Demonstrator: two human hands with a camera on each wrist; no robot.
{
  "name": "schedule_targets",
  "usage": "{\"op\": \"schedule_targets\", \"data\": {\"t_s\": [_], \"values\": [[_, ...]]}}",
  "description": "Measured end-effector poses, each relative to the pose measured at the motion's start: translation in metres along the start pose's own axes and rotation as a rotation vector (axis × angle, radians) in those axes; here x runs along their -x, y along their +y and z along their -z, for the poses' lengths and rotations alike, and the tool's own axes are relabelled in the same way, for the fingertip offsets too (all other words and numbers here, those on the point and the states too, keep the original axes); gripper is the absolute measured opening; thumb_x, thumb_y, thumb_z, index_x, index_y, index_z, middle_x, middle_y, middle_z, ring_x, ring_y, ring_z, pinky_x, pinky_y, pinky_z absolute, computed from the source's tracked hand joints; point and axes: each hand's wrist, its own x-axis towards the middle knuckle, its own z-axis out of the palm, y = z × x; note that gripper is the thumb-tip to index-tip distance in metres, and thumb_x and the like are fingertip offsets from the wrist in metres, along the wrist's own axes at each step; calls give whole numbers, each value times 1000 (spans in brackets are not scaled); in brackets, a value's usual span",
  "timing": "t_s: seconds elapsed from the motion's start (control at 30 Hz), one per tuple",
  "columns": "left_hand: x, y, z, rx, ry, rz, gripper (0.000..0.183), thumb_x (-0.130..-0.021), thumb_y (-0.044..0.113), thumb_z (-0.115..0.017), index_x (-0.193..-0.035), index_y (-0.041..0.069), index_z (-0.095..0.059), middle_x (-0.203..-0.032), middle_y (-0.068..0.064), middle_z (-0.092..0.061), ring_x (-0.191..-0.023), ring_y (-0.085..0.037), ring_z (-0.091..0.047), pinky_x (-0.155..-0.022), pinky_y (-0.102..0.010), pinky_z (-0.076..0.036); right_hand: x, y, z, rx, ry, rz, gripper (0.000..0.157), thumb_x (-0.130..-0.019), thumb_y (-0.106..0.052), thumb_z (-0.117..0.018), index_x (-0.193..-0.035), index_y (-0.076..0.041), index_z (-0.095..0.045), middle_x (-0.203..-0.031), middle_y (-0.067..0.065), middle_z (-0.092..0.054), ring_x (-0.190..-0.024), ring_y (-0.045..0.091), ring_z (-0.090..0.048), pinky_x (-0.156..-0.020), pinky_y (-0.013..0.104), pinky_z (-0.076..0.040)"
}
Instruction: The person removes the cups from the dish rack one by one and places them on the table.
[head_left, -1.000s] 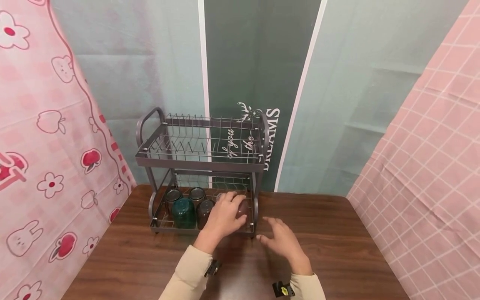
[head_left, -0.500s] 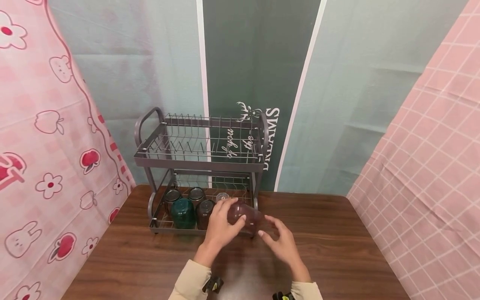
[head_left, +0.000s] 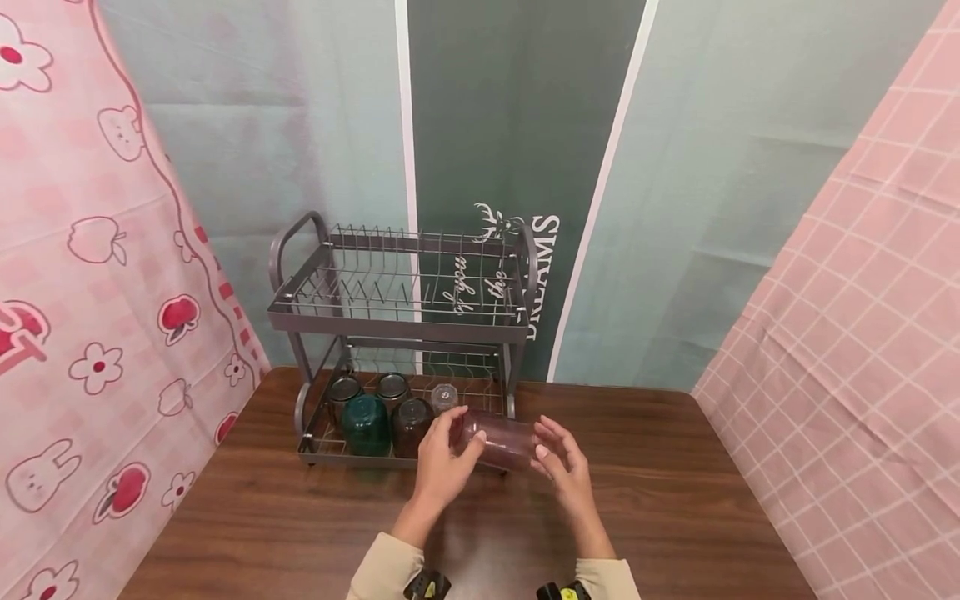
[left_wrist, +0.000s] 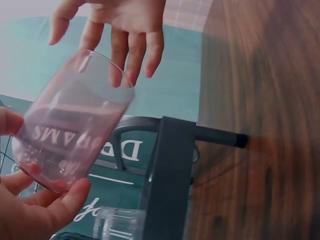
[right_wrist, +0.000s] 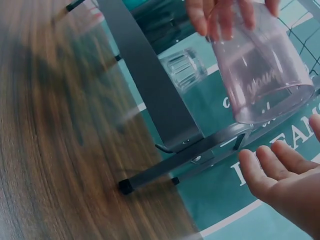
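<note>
Pink glass (head_left: 504,440), left fingers (head_left: 442,427) clamped on it, right fingers (right_wrist: 259,174) apart; rack (head_left: 397,327) holds other glasses (head_left: 366,427)

Smooth, glossy, see-through pink cup (head_left: 501,440)

Pink glass (head_left: 501,439), brown wood-grain table (head_left: 690,500)

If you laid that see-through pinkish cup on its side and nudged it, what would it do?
The pinkish cup would probably roll, since its wall looks round. It is likely stiff, showing no dent where the left hand's fingers grip it. Its smooth, shiny surface may also be slippery.
</note>
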Motion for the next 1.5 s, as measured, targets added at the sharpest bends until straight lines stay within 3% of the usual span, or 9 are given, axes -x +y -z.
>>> {"op": "schedule_targets", "data": {"t_s": [0.17, 0.33, 0.63, 0.8, 0.93, 1.2, 1.5], "values": [[7, -4, -4, 69, -26, 29, 38, -85, 26, -67, -119, 11, -58, -102, -5, -59, -86, -18, -58, -66, -29, -50, 2, 1, 1, -106, -72, -70, 53, -91, -2, -51, -140, 6, -29, -132, 32, -33, -119, 40, -42, -85, 48, -45], [13, -5, -6, 117, -46, 36, 36, -86, 24, -66, -119, 11, -57, -106, -7, -61, -90, -20, -60, -67, -29, -50, 4, 4, 1, -175, -123, -64, 56, -88, 3, -52, -138, 8, -28, -128, 34, -35, -112, 33, -49, -82, 44, -48], [16, -6, -7, 87, -82, 14, 41, -89, 26, -61, -125, 9, -51, -114, -9, -58, -98, -24, -59, -71, -34, -51, 5, 2, -1, -198, -100, -20, 53, -86, 8, -53, -134, 11, -31, -121, 26, -46, -103, 25, -56, -78, 39, -50], [20, -4, -3, 18, -101, -20, 55, -88, 31, -61, -136, 11, -42, -123, -14, -52, -103, -24, -55, -76, -40, -50, 7, -5, 0, -88, -77, 32, 49, -84, 11, -55, -131, 7, -42, -120, 27, -49, -103, 22, -57, -77, 36, -51], [22, -3, -1, -21, -98, -31, 59, -86, 35, -63, -136, 12, -41, -122, -11, -52, -102, -20, -54, -76, -40, -50, 7, -9, -1, -10, -49, 25, 49, -82, 10, -59, -129, 2, -47, -120, 28, -49, -104, 23, -57, -76, 34, -51], [19, 1, 9, -218, -150, -152, 55, -88, 40, -60, -133, 11, -48, -129, -9, -49, -113, -23, -51, -88, -44, -43, 6, -18, -1, 120, -54, 67, 52, -77, 13, -64, -127, 6, -49, -119, 33, -49, -106, 30, -55, -83, 33, -48], [12, 1, 25, -386, -212, -276, 45, -85, 30, -67, -123, 10, -57, -123, -12, -51, -110, -27, -53, -82, -44, -46, 5, -29, 9, 292, -95, 93, 56, -77, 9, -69, -129, 1, -49, -114, 28, -53, -97, 40, -56, -71, 34, -52]]}}
